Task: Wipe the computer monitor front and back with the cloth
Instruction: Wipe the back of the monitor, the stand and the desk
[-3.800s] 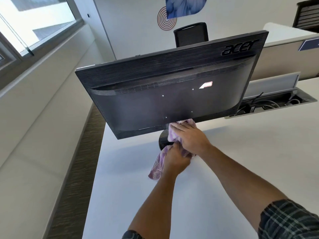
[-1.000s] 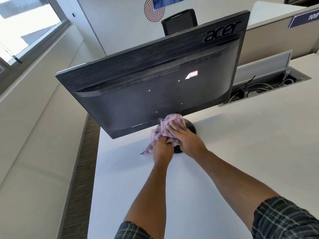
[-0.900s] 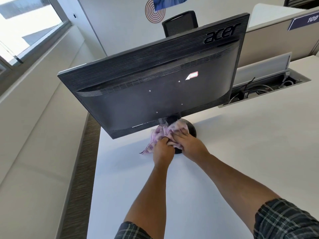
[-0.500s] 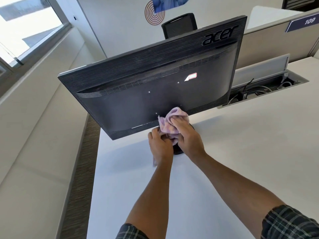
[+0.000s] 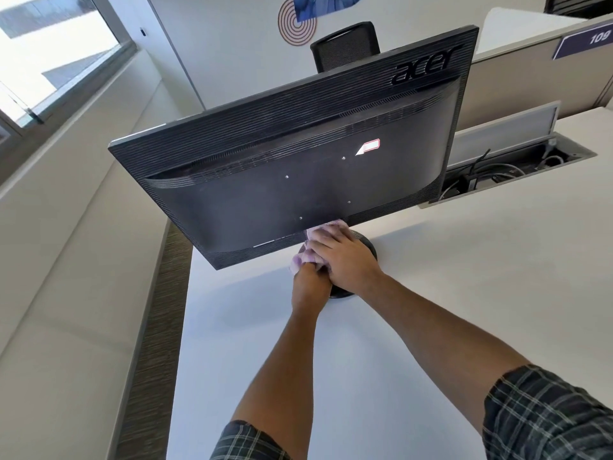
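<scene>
A black monitor [image 5: 298, 180] stands on the white desk [image 5: 431, 310] with its back toward me, tilted. Its round black base [image 5: 368, 249] is partly hidden by my hands. A pink cloth [image 5: 311, 252] is bunched around the stand just under the monitor's lower edge. My right hand [image 5: 348, 262] presses on the cloth from the right. My left hand [image 5: 310, 287] grips the cloth's lower part, touching the right hand. The screen side is out of sight.
An open cable tray [image 5: 514, 171] with wires is sunk into the desk behind the monitor on the right. A black chair [image 5: 345, 44] stands beyond the monitor. The desk's left edge [image 5: 180, 327] drops to a carpeted gap beside a low wall.
Both hands and the cloth have dropped from the monitor's lower back edge to the stand and base. The cloth is more bunched, with no tail hanging left.
</scene>
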